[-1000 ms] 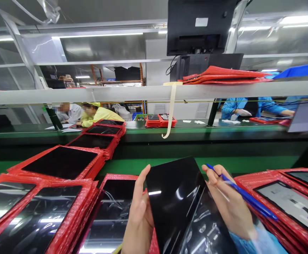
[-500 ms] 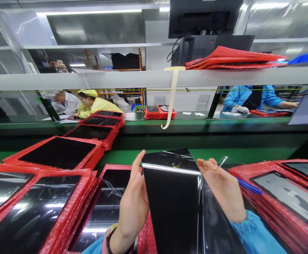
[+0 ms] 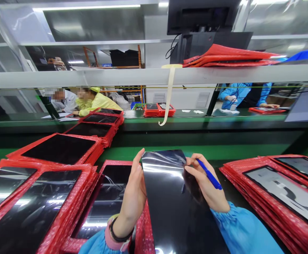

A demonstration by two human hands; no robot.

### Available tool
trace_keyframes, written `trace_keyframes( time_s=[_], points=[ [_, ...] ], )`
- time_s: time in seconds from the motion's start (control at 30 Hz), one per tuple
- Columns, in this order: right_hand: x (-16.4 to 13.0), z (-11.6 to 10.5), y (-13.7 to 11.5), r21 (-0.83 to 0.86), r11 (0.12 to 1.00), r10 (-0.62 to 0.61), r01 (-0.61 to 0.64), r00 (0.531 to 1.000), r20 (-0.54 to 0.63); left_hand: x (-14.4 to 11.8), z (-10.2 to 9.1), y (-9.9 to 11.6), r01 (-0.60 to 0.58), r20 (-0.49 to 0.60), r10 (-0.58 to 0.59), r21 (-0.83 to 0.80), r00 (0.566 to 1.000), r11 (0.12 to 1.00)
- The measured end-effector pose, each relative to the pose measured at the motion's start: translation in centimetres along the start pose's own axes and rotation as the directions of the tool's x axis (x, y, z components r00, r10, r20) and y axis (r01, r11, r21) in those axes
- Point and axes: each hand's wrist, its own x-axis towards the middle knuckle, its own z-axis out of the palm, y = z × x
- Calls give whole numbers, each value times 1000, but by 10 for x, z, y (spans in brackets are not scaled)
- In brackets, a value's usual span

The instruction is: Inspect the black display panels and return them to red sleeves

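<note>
A black glossy screen panel [image 3: 175, 208] stands tilted up in front of me, with bright streaks of light across its top. My left hand [image 3: 132, 197] grips its left edge, thumb pointing up along the side. At the upper right corner, the fingers of my right hand [image 3: 205, 180] are pinched against the panel, and a blue pen [image 3: 209, 173] is tucked between them. Clear film seems to lie over the panel face, wrinkled near the top. Behind my left wrist lies another dark screen [image 3: 106, 201] on red bubble wrap.
Stacks of screens in red bubble bags [image 3: 61, 211] fill the left side. Another red stack [image 3: 270, 197] with grey-backed panels lies on the right. A tape strip [image 3: 170, 93] hangs from the shelf rail. Several people work across the green bench [image 3: 132, 123].
My right hand has moved left onto the panel's upper right corner, carrying the pen. The clear film that stood off the right side now lies against the panel.
</note>
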Motion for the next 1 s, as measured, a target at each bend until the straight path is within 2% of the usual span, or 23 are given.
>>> trace_keyframes(
  time_s=[0.1,0.27,0.47,0.6,1.0],
  points=[
    [-4,-4,5,-30,999,-30,30,1000,2,-3,2,-3,66,6,-66,-14,998,998],
    [-6,-5,1,95,995,-17,23,997,-70,-8,4,-1,-50,-45,54,89,997,995],
    [-5,-8,-14,287,958,38,14,984,-173,-15,9,6,-52,-13,52,4,999,999],
    [-2,-13,-17,315,949,93,-30,978,-188,-19,11,9,5,13,-4,-47,1000,999],
    [-2,-14,-14,345,935,152,-86,974,-170,-18,11,12,3,24,-1,-81,1000,997]
  ],
)
